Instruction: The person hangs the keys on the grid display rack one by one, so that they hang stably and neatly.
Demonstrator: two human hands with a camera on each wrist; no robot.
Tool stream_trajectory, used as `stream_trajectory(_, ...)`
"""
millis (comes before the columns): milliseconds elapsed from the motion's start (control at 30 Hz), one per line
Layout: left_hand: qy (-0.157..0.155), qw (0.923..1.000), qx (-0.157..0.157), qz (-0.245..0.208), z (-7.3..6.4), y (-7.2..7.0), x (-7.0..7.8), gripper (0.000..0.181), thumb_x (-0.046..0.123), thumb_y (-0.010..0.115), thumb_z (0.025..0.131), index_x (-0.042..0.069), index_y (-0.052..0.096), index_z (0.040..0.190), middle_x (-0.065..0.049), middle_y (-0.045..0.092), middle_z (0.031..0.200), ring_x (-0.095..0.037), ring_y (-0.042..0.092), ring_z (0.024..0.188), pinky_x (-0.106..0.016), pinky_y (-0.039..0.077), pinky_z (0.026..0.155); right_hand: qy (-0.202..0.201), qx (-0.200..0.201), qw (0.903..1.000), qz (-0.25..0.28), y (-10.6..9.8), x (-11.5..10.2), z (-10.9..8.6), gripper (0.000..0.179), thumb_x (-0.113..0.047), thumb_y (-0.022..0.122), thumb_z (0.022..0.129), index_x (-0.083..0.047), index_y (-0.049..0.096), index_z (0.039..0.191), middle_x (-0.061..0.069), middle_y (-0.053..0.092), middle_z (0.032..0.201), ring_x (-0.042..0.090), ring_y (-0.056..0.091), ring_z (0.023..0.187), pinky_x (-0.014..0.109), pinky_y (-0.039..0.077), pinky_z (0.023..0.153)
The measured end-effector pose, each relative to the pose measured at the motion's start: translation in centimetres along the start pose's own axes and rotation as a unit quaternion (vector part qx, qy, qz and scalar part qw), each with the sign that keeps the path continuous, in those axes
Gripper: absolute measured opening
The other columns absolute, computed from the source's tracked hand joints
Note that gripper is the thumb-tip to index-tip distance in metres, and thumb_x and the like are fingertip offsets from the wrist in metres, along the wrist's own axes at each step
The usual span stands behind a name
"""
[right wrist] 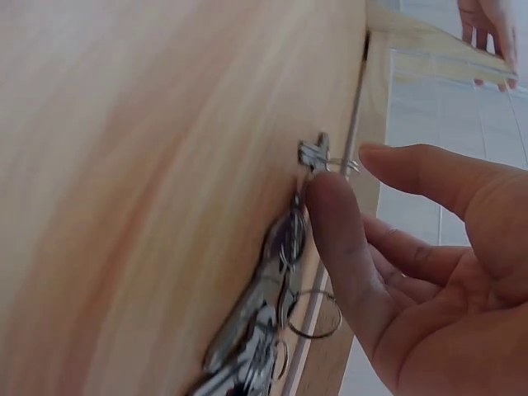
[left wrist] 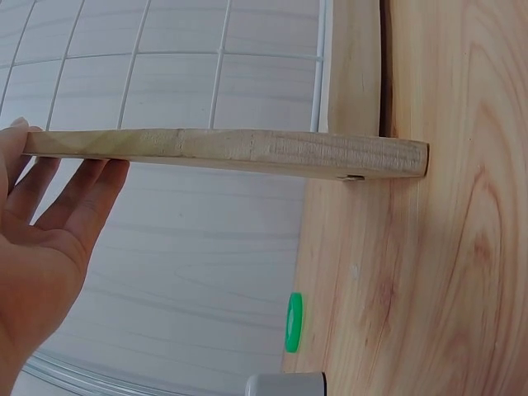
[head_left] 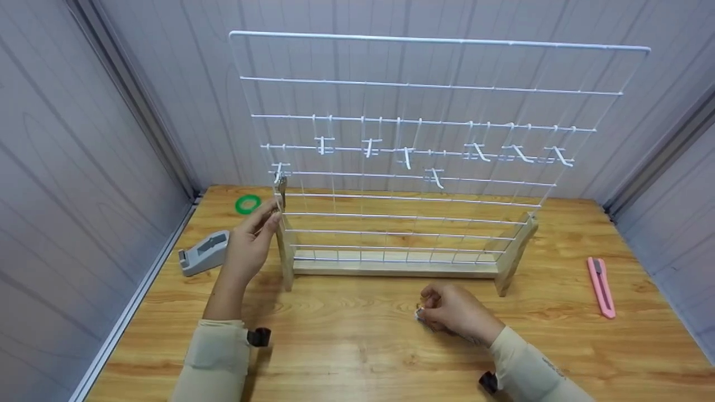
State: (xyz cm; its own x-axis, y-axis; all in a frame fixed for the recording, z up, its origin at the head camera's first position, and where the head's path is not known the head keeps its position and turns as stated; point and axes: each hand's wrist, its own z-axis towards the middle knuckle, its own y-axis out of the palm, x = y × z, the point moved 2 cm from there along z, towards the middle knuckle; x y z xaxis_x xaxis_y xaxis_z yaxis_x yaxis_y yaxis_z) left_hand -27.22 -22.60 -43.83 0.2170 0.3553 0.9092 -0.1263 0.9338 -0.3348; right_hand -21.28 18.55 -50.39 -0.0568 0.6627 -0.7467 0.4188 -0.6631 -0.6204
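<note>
My left hand (head_left: 248,245) grips the upper end of the rack's left wooden side post (left wrist: 247,150), thumb on one face and fingers on the other. The post stands at the end of a white wire grid rack (head_left: 408,216) on a wooden base, with several white hooks (head_left: 368,148) hung on it. Low over the table in front of the rack, my right hand (head_left: 461,312) has its thumb and forefinger close around a small silver metal keychain piece (right wrist: 313,153). More shiny keychains with rings (right wrist: 268,318) show below the thumb, partly hidden by the hand in the head view.
A grey tape dispenser (head_left: 205,255) stands left of the rack, with a green tape roll (head_left: 248,204) behind it. A pink utility knife (head_left: 602,290) lies on the wooden table (head_left: 346,357) at the right. Panelled walls (head_left: 167,84) enclose the table's back and sides.
</note>
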Motion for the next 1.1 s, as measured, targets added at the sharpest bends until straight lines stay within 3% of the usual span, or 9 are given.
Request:
stream_trajectory(133, -0.006, 1.0, -0.003, 0.005, 0.0, 0.0, 0.0, 0.047, 0.034, 0.057, 0.112, 0.02, 0.056, 0.157, -0.009, 0.059, 0.159, -0.032, 0.056, 0.148, -0.053, 0.049, 0.122, 0.019, 0.029, 0.9985, -0.042, 0.7, -0.5, 0.1, 0.033, -0.02, 0.087, 0.09, 0.0, 0.069, 0.11, 0.002, 0.069, 0.087, 0.01, 0.063, 0.065, 0.024, 0.051, 0.057)
stream_trajectory(333, -0.002, 1.0, 0.0, 0.003, -0.1, 0.1, 0.1, 0.046, 0.033, 0.058, 0.112, 0.021, 0.057, 0.156, -0.009, 0.059, 0.159, -0.033, 0.056, 0.148, -0.054, 0.049, 0.122, 0.036, 0.057, 0.9941, -0.085, 1.2, -0.7, -0.2, 0.03, -0.024, 0.087, 0.091, -0.004, 0.069, 0.104, 0.001, 0.069, 0.083, 0.011, 0.06, 0.066, 0.028, 0.049, 0.061)
stream_trajectory(600, 0.001, 1.0, -0.001, 0.0, -0.2, 0.0, 0.0, 0.048, 0.034, 0.058, 0.112, 0.019, 0.056, 0.157, -0.012, 0.062, 0.155, -0.032, 0.056, 0.147, -0.058, 0.047, 0.123, 0.021, 0.029, 0.9991, -0.021, 1.6, -0.2, -0.2, 0.03, -0.021, 0.083, 0.095, 0.0, 0.065, 0.108, 0.004, 0.07, 0.081, 0.012, 0.063, 0.057, 0.026, 0.055, 0.053)
stream_trajectory(1100, -0.003, 1.0, 0.002, 0.008, -0.1, 0.1, 0.1, 0.046, 0.032, 0.058, 0.112, 0.019, 0.057, 0.156, -0.01, 0.058, 0.16, -0.032, 0.056, 0.148, -0.056, 0.048, 0.122, 0.046, -0.022, 0.9974, 0.051, 1.3, 0.1, 0.5, 0.02, -0.016, 0.083, 0.093, -0.004, 0.068, 0.093, -0.001, 0.067, 0.075, 0.008, 0.063, 0.062, 0.022, 0.058, 0.055)
